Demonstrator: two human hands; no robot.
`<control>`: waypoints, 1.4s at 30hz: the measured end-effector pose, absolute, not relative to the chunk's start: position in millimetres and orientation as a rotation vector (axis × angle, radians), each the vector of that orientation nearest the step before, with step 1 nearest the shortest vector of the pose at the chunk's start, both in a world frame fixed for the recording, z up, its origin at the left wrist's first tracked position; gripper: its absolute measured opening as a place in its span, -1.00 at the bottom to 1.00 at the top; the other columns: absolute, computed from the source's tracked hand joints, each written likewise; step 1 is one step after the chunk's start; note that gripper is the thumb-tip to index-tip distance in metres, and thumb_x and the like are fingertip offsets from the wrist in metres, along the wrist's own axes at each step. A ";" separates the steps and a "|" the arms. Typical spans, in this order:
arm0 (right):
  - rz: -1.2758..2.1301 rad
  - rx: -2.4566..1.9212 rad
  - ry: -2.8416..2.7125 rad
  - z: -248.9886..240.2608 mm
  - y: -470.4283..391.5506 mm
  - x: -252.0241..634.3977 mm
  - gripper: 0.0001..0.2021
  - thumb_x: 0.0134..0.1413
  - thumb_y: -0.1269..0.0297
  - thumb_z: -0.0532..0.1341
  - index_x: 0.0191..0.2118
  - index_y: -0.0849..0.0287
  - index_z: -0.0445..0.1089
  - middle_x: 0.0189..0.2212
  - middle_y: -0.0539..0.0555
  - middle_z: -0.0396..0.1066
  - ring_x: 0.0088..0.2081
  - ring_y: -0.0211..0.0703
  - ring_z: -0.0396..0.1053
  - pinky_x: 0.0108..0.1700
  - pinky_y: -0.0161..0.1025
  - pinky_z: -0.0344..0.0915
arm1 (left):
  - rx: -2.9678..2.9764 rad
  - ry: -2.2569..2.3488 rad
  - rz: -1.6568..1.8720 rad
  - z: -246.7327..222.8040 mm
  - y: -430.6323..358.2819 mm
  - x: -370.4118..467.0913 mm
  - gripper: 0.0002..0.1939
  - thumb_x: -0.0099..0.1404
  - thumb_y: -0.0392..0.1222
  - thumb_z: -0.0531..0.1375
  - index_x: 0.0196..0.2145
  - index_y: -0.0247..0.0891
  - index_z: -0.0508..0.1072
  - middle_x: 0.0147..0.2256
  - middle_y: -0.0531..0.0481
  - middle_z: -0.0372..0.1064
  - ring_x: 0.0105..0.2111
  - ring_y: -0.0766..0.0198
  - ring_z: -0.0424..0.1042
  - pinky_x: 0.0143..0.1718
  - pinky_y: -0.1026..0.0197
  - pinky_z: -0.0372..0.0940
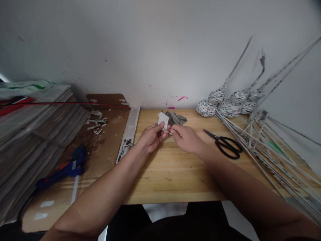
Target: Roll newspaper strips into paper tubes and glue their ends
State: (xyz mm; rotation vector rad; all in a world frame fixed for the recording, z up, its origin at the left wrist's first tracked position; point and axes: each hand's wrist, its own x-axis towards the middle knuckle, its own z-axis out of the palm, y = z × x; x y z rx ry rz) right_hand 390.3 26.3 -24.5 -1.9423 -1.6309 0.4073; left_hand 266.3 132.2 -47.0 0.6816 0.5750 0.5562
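A small piece of printed paper (163, 119) is pinched between the thumb and fingers of my left hand (153, 136), above the middle of the wooden table. Close beside it on the right, my right hand (186, 138) is closed, its fingertips on a thin pale end that meets the paper near my left fingers. What exactly that end is, is too small to tell. Behind both hands a crumpled grey cloth (177, 118) lies on the table (173, 180).
Black-handled scissors (227, 145) lie right of my hands. Woven paper gourd shapes (207, 107) and long paper rods (271, 164) fill the right side. At left are a blue glue gun (75, 164), paper scraps (96, 126), cardboard (100, 160), a newspaper strip (131, 125) and stacked newspapers (37, 140).
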 end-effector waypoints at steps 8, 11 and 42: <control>0.448 -1.858 -1.562 -27.8 25.8 389.5 -0.89 0.22 0.30 0.08 -0.30 0.16 0.31 -0.49 0.02 0.38 -0.49 -0.25 0.27 -0.42 -0.30 0.13 | 0.663 0.620 0.558 -44.1 133.0 266.9 -0.87 0.34 -0.40 0.17 -0.37 -0.45 0.47 -0.45 -0.10 0.51 -0.57 0.45 0.46 -0.49 0.45 0.42; 0.170 -1.848 -1.732 -25.7 21.7 388.1 -0.92 0.17 0.34 0.14 -0.27 0.18 0.36 -0.42 0.05 0.44 -0.45 -0.24 0.28 -0.37 -0.29 0.10 | 0.638 0.631 0.576 -43.4 135.1 267.4 -0.87 0.34 -0.40 0.17 -0.37 -0.45 0.47 -0.44 -0.11 0.51 -0.55 0.44 0.47 -0.48 0.45 0.43; 0.206 -1.890 -1.724 -22.8 20.5 386.9 -0.85 0.20 0.25 0.13 -0.24 0.18 0.40 -0.43 0.07 0.41 -0.43 -0.20 0.26 -0.35 -0.25 0.09 | 0.623 0.616 0.598 -41.6 134.1 266.7 -0.85 0.36 -0.38 0.14 -0.38 -0.43 0.45 -0.43 -0.12 0.52 -0.55 0.43 0.48 -0.49 0.44 0.44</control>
